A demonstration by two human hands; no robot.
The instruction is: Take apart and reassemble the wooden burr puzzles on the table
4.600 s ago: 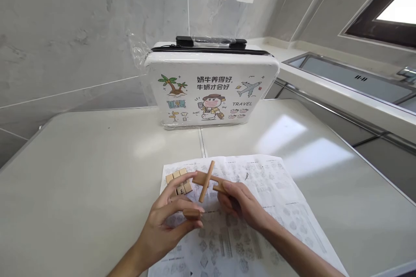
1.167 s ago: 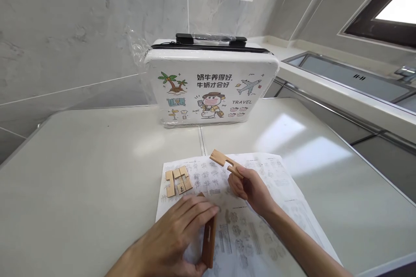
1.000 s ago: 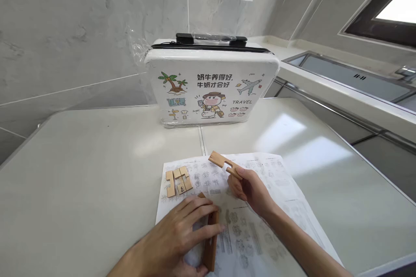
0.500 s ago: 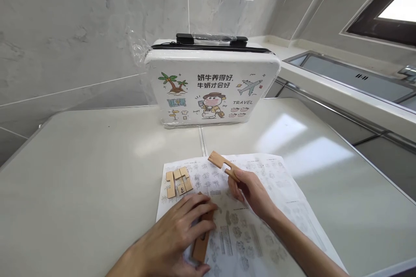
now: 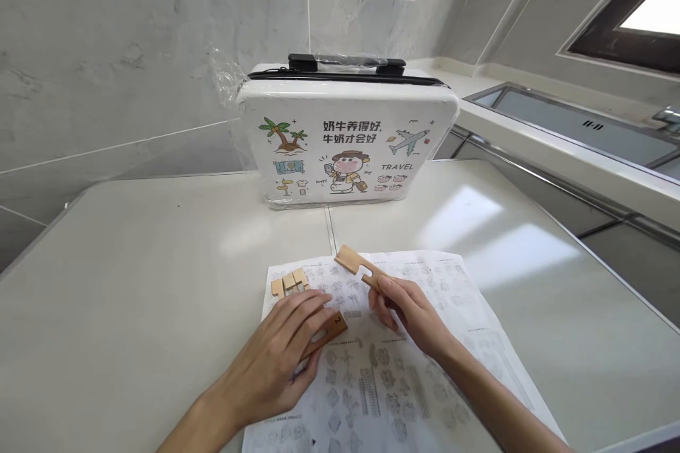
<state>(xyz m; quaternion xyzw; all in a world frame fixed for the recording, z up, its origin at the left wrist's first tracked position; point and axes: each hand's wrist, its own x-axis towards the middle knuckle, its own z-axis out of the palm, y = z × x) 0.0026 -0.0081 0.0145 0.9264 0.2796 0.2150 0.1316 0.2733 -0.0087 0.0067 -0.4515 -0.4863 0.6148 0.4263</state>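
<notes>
My left hand [image 5: 284,343] is closed on a brown wooden puzzle piece [image 5: 332,328] marked "2", with a slot in its middle. The hand covers the near end of that piece. Between thumb and fingers, my right hand [image 5: 406,304] grips a lighter notched wooden puzzle piece [image 5: 350,260], raised over the sheet and pointing up and left. Several small wooden pieces [image 5: 290,282] lie together just beyond my left fingers, which hide part of them. Under both hands spreads a paper sheet [image 5: 366,368] printed with diagrams.
A white cartoon-printed case [image 5: 350,141] with a black handle, wrapped in clear plastic, stands at the back of the white table [image 5: 159,283] near the grey wall. To the right is a counter with a sink [image 5: 584,120].
My left hand has moved up and left, turning the brown piece so its "2" end now shows and points right. The right hand and its piece have shifted only slightly.
</notes>
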